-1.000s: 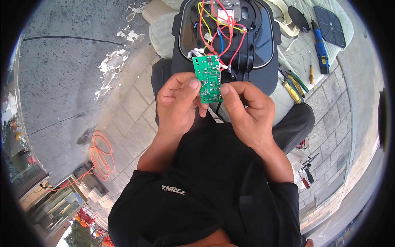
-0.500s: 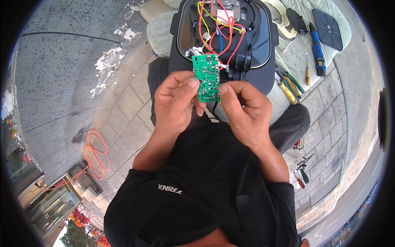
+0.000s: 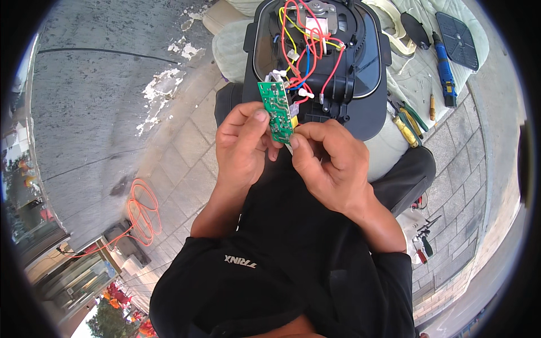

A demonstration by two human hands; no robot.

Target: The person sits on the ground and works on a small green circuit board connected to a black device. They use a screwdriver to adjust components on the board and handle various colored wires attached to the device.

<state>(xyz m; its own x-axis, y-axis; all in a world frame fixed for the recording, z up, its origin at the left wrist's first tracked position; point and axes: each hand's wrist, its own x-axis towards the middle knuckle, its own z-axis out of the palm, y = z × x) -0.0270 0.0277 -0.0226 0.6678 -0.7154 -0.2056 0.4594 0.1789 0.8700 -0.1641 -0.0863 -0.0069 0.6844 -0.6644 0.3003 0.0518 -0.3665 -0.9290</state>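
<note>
A green circuit board [image 3: 275, 110] is held up between my two hands, its soldered face toward me and its right edge tipped away. My left hand [image 3: 241, 141] grips its left edge, thumb on the face and fingers behind. The thumb and forefinger of my right hand [image 3: 332, 160] pinch the lower right corner. White connectors [image 3: 276, 75] sit at the board's top end. Just beyond stands a black appliance [image 3: 352, 112] with its inside exposed, and red wires [image 3: 332, 70], yellow and blue ones loop over it.
Right of the appliance, a pale quilted cloth [image 3: 420, 59] carries a blue power screwdriver [image 3: 446, 73], a dark perforated plate [image 3: 457, 40], yellow-handled pliers [image 3: 404, 130] and a small wooden-handled tool [image 3: 432, 107]. An orange cable [image 3: 143, 214] lies coiled on the paving at left.
The board has turned so that its face narrows and yellow and dark parts behind it show. My right hand has slid down to the lower corner. The whole view has shifted slightly.
</note>
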